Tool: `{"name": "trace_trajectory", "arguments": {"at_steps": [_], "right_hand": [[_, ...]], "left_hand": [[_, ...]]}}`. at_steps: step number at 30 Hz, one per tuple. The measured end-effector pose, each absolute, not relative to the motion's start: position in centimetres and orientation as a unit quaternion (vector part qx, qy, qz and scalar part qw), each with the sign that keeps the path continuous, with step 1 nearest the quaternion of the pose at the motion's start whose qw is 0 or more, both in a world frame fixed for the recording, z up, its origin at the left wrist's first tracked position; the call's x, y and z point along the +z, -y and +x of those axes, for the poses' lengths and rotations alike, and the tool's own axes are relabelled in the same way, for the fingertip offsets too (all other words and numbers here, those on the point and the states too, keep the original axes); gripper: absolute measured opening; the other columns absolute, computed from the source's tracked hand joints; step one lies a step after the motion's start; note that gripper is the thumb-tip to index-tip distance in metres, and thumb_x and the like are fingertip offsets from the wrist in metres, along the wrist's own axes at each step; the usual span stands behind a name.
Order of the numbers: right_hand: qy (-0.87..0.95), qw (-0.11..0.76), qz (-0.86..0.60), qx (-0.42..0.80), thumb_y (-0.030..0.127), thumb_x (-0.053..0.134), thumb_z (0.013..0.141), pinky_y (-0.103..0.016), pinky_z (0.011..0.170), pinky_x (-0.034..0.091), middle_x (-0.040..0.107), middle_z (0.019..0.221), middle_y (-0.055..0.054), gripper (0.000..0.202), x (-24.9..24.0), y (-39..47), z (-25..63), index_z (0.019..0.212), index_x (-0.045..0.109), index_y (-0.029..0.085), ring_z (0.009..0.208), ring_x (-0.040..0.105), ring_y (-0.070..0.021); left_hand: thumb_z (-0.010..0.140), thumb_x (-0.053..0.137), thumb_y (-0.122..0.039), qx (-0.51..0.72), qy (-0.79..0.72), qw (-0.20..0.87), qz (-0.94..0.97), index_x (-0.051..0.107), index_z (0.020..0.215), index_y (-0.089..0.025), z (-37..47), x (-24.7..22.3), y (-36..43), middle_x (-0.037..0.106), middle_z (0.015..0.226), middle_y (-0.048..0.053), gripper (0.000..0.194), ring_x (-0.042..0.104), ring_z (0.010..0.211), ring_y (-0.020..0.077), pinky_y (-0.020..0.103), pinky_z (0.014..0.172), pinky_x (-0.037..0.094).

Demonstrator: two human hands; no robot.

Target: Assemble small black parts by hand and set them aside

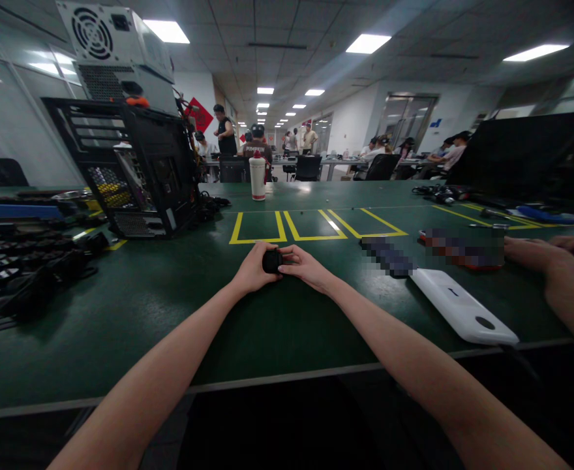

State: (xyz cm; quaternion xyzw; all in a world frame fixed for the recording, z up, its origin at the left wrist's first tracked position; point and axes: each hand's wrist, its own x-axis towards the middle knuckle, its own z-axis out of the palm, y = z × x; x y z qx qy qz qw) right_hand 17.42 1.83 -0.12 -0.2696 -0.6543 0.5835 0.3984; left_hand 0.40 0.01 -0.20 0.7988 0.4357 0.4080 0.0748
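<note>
Between my two hands is a small, black, rounded object (271, 262); its exact kind does not show. My left hand (254, 271) curls round its left side, thumb low and fingers over the top. From the right, my right hand (304, 266) pinches its edge with thumb and fingers. Both hands are just above or on the green table (287, 326); I cannot tell whether the object touches the surface. Yellow tape outlines (315, 237) lie right beyond my fingers.
A black computer case (145, 170) with power supplies (115, 46) on top stands left, near dark cables (47, 274). A white cup (257, 176) is behind the tape. To the right lie a phone (387, 256), a white device (463, 307) and another person's hands (536, 254).
</note>
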Motion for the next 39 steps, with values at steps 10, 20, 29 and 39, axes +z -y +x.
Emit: {"name": "trace_trajectory", "arguments": {"at_steps": [10, 20, 29, 39], "right_hand": [[0.62, 0.406, -0.307, 0.598, 0.026, 0.065, 0.063, -0.036, 0.082, 0.044, 0.057, 0.097, -0.004, 0.037, 0.15, -1.73, 16.95, 0.098, 0.054, 0.021, 0.087, 0.055, -0.0144], [0.66, 0.4, -0.286, 0.568, 0.03, 0.066, 0.063, -0.036, 0.081, 0.044, 0.057, 0.093, -0.002, 0.035, -0.07, -1.66, 17.4, 0.094, 0.052, 0.022, 0.089, 0.054, -0.0147], [0.644, 0.408, -0.304, 0.571, 0.025, 0.066, 0.062, -0.038, 0.084, 0.043, 0.056, 0.1, -0.004, 0.038, 0.51, -1.4, 17.09, 0.098, 0.054, 0.021, 0.091, 0.054, -0.0161], [0.635, 0.41, -0.297, 0.583, 0.031, 0.064, 0.065, -0.036, 0.08, 0.045, 0.056, 0.087, -0.001, 0.029, -0.03, -1.78, 17.19, 0.09, 0.053, 0.022, 0.083, 0.055, -0.0136]], "left_hand": [[0.053, 0.07, -0.025, 0.406, -0.435, 0.081, 0.799, 0.042, 0.104, -0.019, 0.43, -0.05, 0.2, 0.049, 0.103, 0.005, 0.059, 0.049, 0.097, 0.021, 0.036, 0.085, 0.04], [0.053, 0.07, -0.023, 0.406, -0.434, 0.084, 0.8, 0.041, 0.104, -0.02, 0.4, -0.09, 0.02, 0.049, 0.104, 0.005, 0.059, 0.049, 0.098, 0.022, 0.038, 0.085, 0.04], [0.053, 0.07, -0.023, 0.405, -0.436, 0.092, 0.799, 0.041, 0.105, -0.02, 0.4, -0.02, 0.17, 0.049, 0.104, 0.005, 0.059, 0.049, 0.098, 0.022, 0.039, 0.085, 0.04], [0.052, 0.071, -0.023, 0.406, -0.433, 0.09, 0.8, 0.041, 0.106, -0.019, 0.47, -0.09, -0.01, 0.048, 0.105, 0.005, 0.061, 0.049, 0.098, 0.0211, 0.038, 0.086, 0.039]]}}
